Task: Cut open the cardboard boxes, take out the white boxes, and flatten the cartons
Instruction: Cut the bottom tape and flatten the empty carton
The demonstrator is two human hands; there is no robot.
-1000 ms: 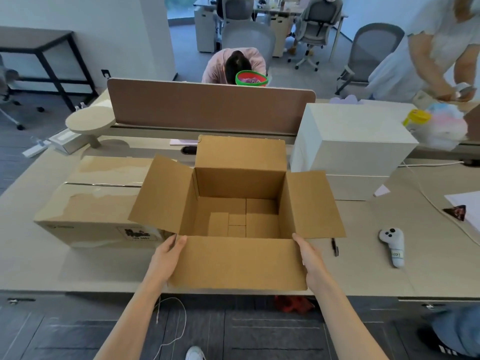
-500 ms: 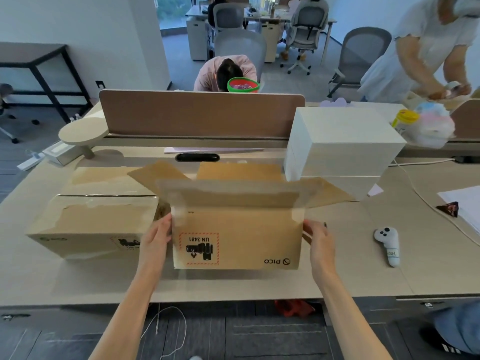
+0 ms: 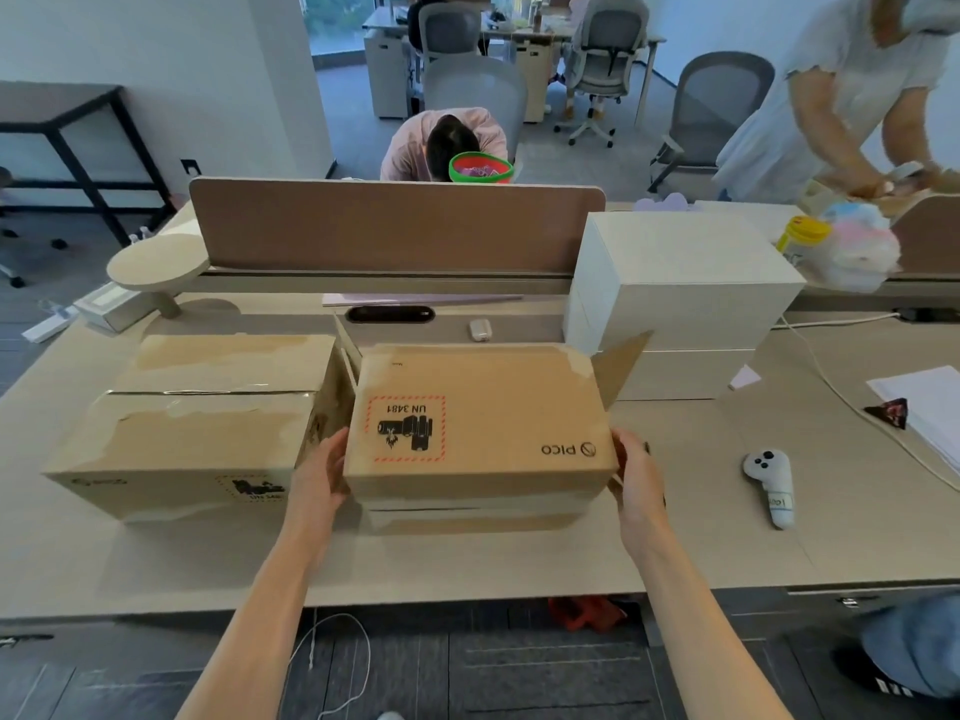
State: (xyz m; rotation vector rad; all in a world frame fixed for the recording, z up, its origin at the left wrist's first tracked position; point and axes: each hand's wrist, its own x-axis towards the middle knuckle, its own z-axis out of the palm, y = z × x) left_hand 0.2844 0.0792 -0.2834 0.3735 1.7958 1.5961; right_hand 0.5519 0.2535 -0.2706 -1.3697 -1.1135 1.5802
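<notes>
Pressing flat against opposite ends of the tipped carton (image 3: 483,423), left hand (image 3: 319,475) and right hand (image 3: 636,483) should skew it sideways until it collapses.

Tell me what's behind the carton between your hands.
Behind the PICO carton a small white case lies on the desk by a black cable slot; stacked white boxes stand to the right rear. The carton covers the desk directly behind it and its opening.

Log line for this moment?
carton: tipped, label up | left hand: left end | right hand: right end | white boxes: behind
</notes>
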